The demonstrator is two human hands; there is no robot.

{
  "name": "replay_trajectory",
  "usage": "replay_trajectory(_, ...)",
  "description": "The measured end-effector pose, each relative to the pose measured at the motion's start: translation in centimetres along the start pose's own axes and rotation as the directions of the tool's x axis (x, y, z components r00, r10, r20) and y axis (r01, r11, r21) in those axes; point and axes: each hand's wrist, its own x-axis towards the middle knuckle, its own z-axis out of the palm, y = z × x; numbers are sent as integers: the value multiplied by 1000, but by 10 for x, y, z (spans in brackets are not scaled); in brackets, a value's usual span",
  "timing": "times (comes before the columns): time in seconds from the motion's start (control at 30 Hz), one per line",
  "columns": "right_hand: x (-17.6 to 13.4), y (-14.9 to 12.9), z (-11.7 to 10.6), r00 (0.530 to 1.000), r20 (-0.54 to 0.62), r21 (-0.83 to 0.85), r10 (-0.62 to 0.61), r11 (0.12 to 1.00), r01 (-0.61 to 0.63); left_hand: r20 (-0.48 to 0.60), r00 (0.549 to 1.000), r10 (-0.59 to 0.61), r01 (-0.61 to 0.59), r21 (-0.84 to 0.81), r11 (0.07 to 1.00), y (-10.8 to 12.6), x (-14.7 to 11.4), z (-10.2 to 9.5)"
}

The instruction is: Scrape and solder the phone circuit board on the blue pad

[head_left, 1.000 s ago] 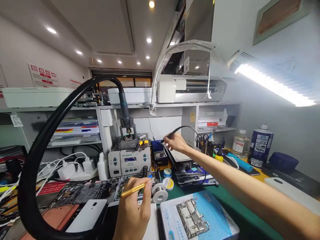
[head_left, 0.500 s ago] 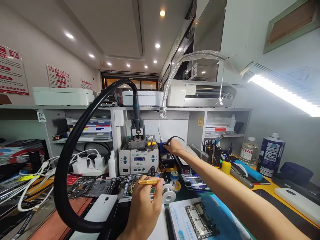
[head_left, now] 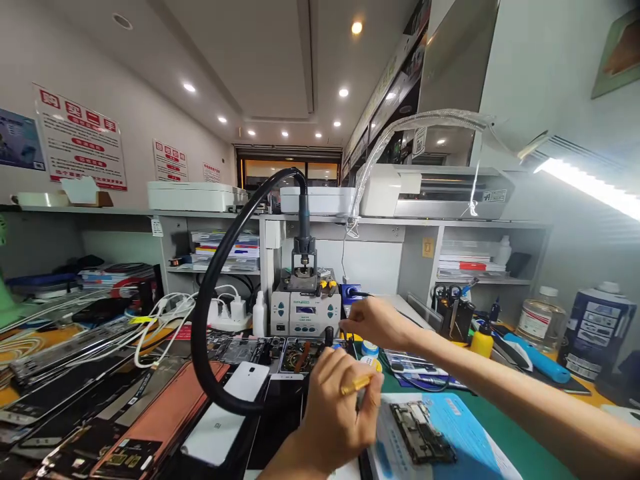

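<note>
My left hand (head_left: 340, 400), at the bottom middle, is closed around a slim gold-coloured tool (head_left: 357, 385); its kind does not show, and part of it lies behind my fingers. My right hand (head_left: 377, 322) reaches across from the right, fingers curled together in front of the hot-air station (head_left: 300, 313). Whether those fingertips hold anything is hidden. Just behind that hand, a blue holder (head_left: 351, 291) has a dark cable coming from it. A phone circuit board (head_left: 420, 433) lies on a blue and white pad (head_left: 463, 427), below my right forearm.
A thick black hose (head_left: 200, 333) arches over the bench on the left. A white phone back (head_left: 225, 413) and an orange panel (head_left: 165, 420) lie beneath it. A yellow bottle (head_left: 482, 341), a clear bottle (head_left: 540, 320) and a spray can (head_left: 597, 333) stand at the right.
The view has turned left. My right hand has drawn away from the blue holder, down and towards the front. My left hand still grips the gold-coloured tool.
</note>
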Motion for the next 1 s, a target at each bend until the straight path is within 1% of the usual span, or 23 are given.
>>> replay_trajectory(0.07,22,-26,-7,992,-54,-132,-113,986,105,-5,997,74,-74,0,997,4,-3,1)
replay_trajectory(0.13,50,-54,-7,961,-82,-263,-263,936,233,-7,992,125,-125,-1,992,2,-6,2)
replay_trajectory(0.2,79,-81,1,911,-53,-381,-408,852,359,-2,989,147,-147,-4,989,-3,-9,3)
replay_trajectory(0.27,105,-103,15,869,-2,-471,-495,767,436,7,989,149,-149,-4,989,-9,-12,3)
replay_trajectory(0.37,132,-124,35,840,56,-562,-540,678,473,26,990,138,-138,16,990,-14,-16,2)
replay_trajectory(0.47,146,-131,47,835,83,-611,-544,634,474,65,989,133,-136,31,990,-15,-18,1)
replay_trajectory(0.57,149,-132,54,831,93,-618,-548,623,480,101,987,121,-126,43,991,-15,-20,2)
replay_trajectory(0.67,144,-135,56,826,86,-584,-558,643,496,110,987,113,-120,60,991,-18,-22,5)
replay_trajectory(0.73,137,-138,50,823,65,-531,-564,679,507,113,988,107,-114,59,992,-21,-22,6)
replay_trajectory(0.8,128,-136,34,829,26,-446,-559,736,510,111,991,78,-83,41,996,-25,-20,5)
replay_trajectory(0.83,122,-132,21,838,0,-390,-546,771,503,107,993,49,-52,28,998,-27,-19,3)
replay_trajectory(0.9,103,-116,-9,869,-63,-248,-491,851,463,110,994,-23,24,-3,1000,-33,-17,0)
replay_trajectory(0.97,74,-90,-42,916,-106,-65,-386,922,381,117,986,-120,122,-11,992,-40,-14,-4)
replay_trajectory(1.0,54,-75,-57,938,-108,36,-330,941,335,137,977,-161,164,-4,987,-42,-13,-6)
